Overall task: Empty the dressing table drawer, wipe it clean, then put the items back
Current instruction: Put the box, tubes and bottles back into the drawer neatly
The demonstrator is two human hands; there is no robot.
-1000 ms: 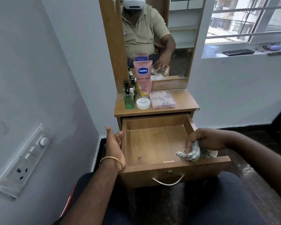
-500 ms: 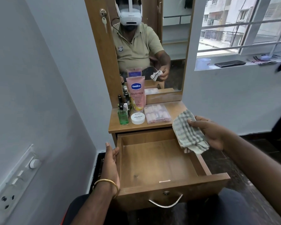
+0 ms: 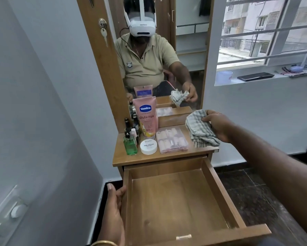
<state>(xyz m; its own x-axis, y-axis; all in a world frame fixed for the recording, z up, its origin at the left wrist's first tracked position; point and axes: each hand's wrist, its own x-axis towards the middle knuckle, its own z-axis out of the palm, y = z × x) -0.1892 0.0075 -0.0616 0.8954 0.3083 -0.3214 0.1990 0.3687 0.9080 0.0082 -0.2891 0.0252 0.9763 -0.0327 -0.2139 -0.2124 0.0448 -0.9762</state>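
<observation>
Over the dressing table's right edge, the right hand (image 3: 218, 125) is gripping a checked cloth (image 3: 199, 129), while the flat-fingered left hand (image 3: 114, 208) is steadying the emptied drawer (image 3: 218, 189) for refilling.

Hidden and cut-off parts — drawer, hands, small bottles

The drawer (image 3: 175, 201) front is cut by the lower edge, its handle unseen. The left hand (image 3: 113, 215) is seen only in part — fingertips hidden behind the drawer wall. The right hand (image 3: 218, 125) palm is covered by the cloth (image 3: 199, 130). Labels on the dark bottles (image 3: 129, 125) behind the pink tube (image 3: 147, 118) cannot be read.
</observation>
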